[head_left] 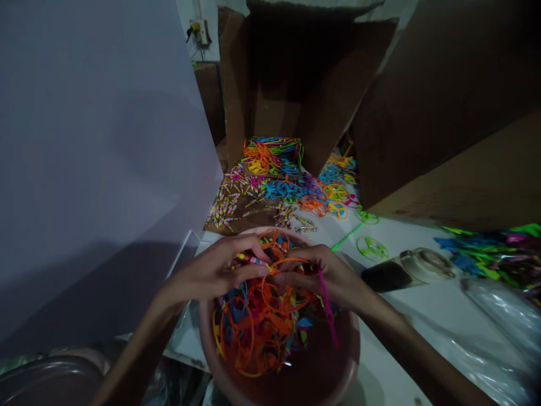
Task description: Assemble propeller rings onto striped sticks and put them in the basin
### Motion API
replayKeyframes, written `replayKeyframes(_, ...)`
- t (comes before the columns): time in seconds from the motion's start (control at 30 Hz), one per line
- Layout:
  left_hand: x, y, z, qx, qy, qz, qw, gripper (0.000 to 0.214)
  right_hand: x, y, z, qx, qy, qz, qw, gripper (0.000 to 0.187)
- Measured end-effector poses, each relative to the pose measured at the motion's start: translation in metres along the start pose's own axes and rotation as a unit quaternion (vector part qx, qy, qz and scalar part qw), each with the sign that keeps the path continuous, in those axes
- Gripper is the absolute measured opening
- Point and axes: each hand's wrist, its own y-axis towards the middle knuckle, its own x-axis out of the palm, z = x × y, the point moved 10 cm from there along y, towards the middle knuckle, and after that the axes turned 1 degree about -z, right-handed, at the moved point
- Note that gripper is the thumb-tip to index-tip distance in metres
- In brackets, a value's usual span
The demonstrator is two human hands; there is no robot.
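Above a pink tub (354, 361), my two hands meet at the fingertips. My left hand (224, 268) is closed on a short striped stick (252, 259) in yellow, red and white, its tip pointing toward my right hand. My right hand (323, 273) pinches an orange ringed propeller (291, 259), whose hub meets the stick's tip; whether they are joined I cannot tell. A magenta strip (327, 310) hangs down from the right hand. Below, the tub holds a heap of ringed propellers (245, 324), mostly orange, with some blue and yellow ones.
Behind the tub, many striped sticks (228, 206) and coloured propellers (287, 189) spill from an open cardboard box (270, 113). To the right lie a green propeller (372, 247), a dark jar (406, 269) and clear plastic bags (502, 316). A pale panel (101, 141) rises at left.
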Motion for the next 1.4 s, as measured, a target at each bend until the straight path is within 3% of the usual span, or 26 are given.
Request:
replayKeyframes(0.27,0.003,-0.004,0.010,0.037,0.134,-0.049,0.989,0.008,0.017,0.002,0.002,-0.015,0.016,-0.036,0.999,0.017)
replayKeyframes(0.5,0.002,0.001,-0.001,0.036,0.095,-0.051,0.994,0.010,0.023,0.007,0.006,0.004,0.022,-0.053,0.998,0.021)
replayKeyframes(0.63,-0.002,0.005,-0.008,0.034,0.036,-0.015,0.999,0.013,0.008,0.013,0.019,0.024,-0.008,-0.026,0.999,0.034)
replayKeyframes(0.7,-0.011,0.004,-0.015,0.020,-0.001,0.031,0.999,0.016,-0.021,0.011,0.029,0.044,-0.021,0.057,0.997,0.044)
replayKeyframes(0.8,-0.017,0.008,-0.039,-0.025,0.015,0.049,0.998,0.026,-0.075,-0.007,0.046,0.097,-0.092,0.222,0.966,0.054)
replayKeyframes(0.87,-0.031,0.017,-0.067,-0.075,0.102,0.085,0.988,0.038,-0.093,-0.018,0.054,0.142,-0.188,0.259,0.937,0.057)
replayKeyframes(0.93,-0.063,0.024,-0.102,-0.145,0.196,0.192,0.951,0.042,-0.091,-0.020,0.061,0.172,-0.263,0.228,0.922,0.058)
replayKeyframes(0.97,-0.074,0.030,-0.119,-0.165,0.218,0.216,0.937,0.039,-0.086,-0.018,0.065,0.175,-0.273,0.205,0.924,0.057)
replayKeyframes(1.13,-0.106,0.054,-0.199,-0.288,0.326,0.267,0.860,0.053,-0.056,0.001,0.075,0.142,-0.151,0.144,0.968,0.044)
replayKeyframes(1.27,-0.111,0.073,-0.228,-0.325,0.381,0.275,0.821,0.045,-0.044,0.012,0.079,0.104,-0.021,0.104,0.989,0.039)
replayKeyframes(1.4,-0.108,0.096,-0.242,-0.338,0.394,0.274,0.809,0.045,-0.037,0.009,0.075,0.082,0.103,0.050,0.990,0.033)
